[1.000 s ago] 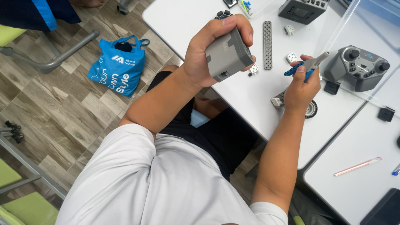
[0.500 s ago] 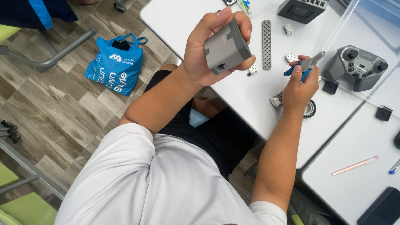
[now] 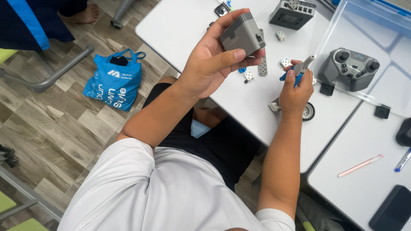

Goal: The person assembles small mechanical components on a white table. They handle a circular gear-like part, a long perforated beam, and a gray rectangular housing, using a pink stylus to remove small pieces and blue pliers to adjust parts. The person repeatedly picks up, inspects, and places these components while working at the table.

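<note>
One boxy two-tone grey block [image 3: 242, 34], left hand [image 3: 214, 64] gripping; possibly plastic

Grey block [image 3: 242, 34] in left hand [image 3: 214, 64]

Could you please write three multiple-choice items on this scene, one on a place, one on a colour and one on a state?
1. Where does the grey game controller lie?
A. on the floor
B. on the clear lid at the table's right
C. in the person's lap

2. What colour is the bag on the floor?
A. blue
B. red
C. green

3. How does the left hand hold the grey block?
A. flat on the table
B. raised above the table, fingers wrapped round it
C. not at all

Answers:
1 B, it rests on the transparent lid past the right hand.
2 A, the bag beside the chair leg is blue.
3 B, the thumb and fingers clasp the block clear of the white table.
</note>
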